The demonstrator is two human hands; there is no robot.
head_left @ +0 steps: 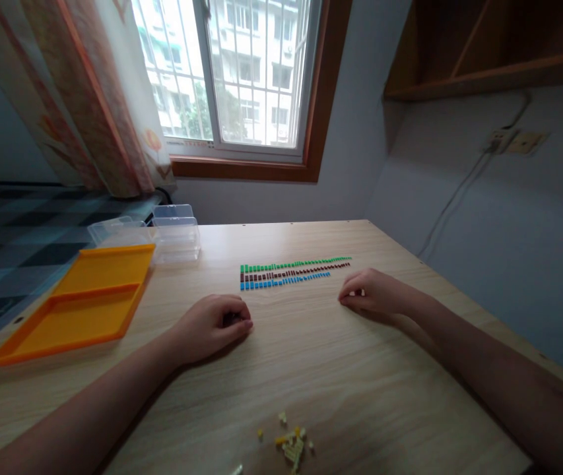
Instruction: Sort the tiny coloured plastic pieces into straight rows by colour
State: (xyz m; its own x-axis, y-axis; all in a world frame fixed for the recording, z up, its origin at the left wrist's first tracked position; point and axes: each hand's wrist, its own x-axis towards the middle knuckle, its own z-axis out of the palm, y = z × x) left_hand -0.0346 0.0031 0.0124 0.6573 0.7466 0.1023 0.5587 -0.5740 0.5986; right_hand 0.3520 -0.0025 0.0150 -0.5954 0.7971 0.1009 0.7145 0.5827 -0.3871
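Three rows of tiny building bricks lie on the wooden table: a green row (274, 267) at the back, a brown row (286, 273) in the middle and a blue row (276, 282) in front. My left hand (214, 326) rests near the left end of the blue row, fingers curled with thumb and forefinger together. Past the right end of that row, my right hand (367, 290) makes a pinch at the tabletop. Whatever either hand holds, if anything, is too small or hidden. A loose heap of pale yellow bricks (294, 450) lies at the near edge of view.
An orange two-part tray (133, 290) sits on the left of the table (291, 369). Clear plastic boxes (177, 241) stand behind it. A checked cloth (8, 224) covers a surface at far left. Wall and window (256, 72) are beyond the table.
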